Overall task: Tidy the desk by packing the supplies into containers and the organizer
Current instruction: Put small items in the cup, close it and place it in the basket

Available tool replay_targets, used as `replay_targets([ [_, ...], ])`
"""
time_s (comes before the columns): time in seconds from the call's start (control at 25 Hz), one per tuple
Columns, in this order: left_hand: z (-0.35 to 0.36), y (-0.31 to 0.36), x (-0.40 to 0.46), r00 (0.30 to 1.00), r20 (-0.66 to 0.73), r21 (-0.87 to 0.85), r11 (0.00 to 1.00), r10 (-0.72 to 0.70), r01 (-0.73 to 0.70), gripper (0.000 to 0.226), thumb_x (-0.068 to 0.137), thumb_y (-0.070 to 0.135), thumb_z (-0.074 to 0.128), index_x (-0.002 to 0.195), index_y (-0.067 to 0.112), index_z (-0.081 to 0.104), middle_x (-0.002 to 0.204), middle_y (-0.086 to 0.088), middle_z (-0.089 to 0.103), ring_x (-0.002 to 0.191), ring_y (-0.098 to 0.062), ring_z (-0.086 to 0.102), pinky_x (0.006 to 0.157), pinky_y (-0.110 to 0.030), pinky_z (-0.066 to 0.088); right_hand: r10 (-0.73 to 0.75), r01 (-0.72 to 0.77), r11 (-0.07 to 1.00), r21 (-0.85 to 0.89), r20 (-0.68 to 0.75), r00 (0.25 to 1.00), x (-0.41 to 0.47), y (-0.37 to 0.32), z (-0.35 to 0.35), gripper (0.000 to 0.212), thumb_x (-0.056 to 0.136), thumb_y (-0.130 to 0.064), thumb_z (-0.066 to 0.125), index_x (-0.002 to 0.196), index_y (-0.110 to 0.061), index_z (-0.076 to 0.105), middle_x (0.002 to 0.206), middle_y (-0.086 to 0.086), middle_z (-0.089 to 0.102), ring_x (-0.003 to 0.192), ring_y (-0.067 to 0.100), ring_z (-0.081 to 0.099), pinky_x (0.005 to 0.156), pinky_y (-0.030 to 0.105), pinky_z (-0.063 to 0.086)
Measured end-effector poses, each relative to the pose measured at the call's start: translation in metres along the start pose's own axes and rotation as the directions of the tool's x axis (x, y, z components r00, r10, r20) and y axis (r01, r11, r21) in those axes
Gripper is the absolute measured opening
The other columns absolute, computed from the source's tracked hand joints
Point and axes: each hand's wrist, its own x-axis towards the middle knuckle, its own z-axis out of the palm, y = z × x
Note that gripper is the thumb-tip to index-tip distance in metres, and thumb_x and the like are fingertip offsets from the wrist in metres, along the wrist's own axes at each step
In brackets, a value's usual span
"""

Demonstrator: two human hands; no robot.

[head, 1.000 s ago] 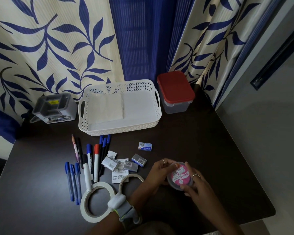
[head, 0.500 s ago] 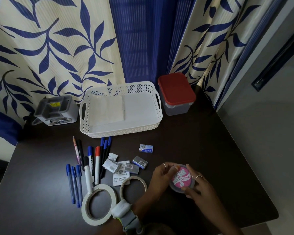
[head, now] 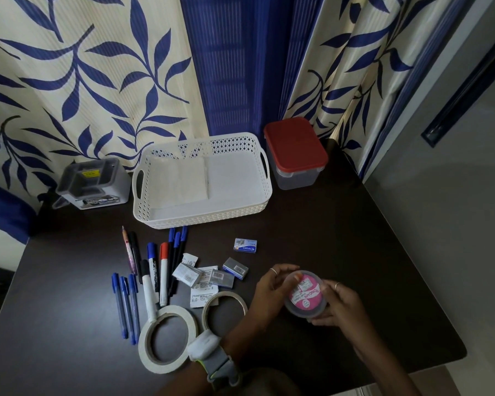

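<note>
Both grips, left hand (head: 272,290) and right hand (head: 340,305), clasp a small round tub (head: 305,295); pens (head: 155,270), tapes and boxes remain unpacked on the table (head: 355,238), basket (head: 155,215) unfilled.

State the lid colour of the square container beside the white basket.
Red: the lid on the clear square container, plain in the head view.

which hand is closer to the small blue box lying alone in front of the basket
Left. The left hand grips the round tub on the side facing the small blue box, below and right of it. The right hand holds the tub's far side, farther away.
</note>
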Motion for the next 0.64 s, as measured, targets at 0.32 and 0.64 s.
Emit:
replay_targets([
  [0.32,0.003,-0.001,-0.006,0.999,-0.027,0.006,0.999,0.044,-0.044,0.012,0.09,0.022,0.059,0.101,0.017,0.062,0.106,-0.012,0.068,0.095,-0.02,0.069,0.077,-0.027,0.055,-0.131,0.131,0.991,0.012,0.039,0.991,-0.002,0.004,0.002,0.036,0.098,-0.019,0.043,0.134,-0.023,0.046,0.126,0.006,0.051,0.09,0.019,0.065,0.059,0.027,0.058],
  [0.64,0.01,0.009,-0.017,0.992,-0.05,0.108,0.988,0.118,-0.113,0.01,0.092,0.017,0.056,0.099,0.019,0.061,0.099,-0.001,0.068,0.094,-0.009,0.068,0.074,-0.021,0.055,-0.103,0.094,0.994,0.057,0.196,0.975,0.002,0.011,-0.004,0.075,0.072,-0.004,0.075,0.137,-0.024,0.042,0.129,0.006,0.052,0.109,0.023,0.059,0.074,0.032,0.059],
])
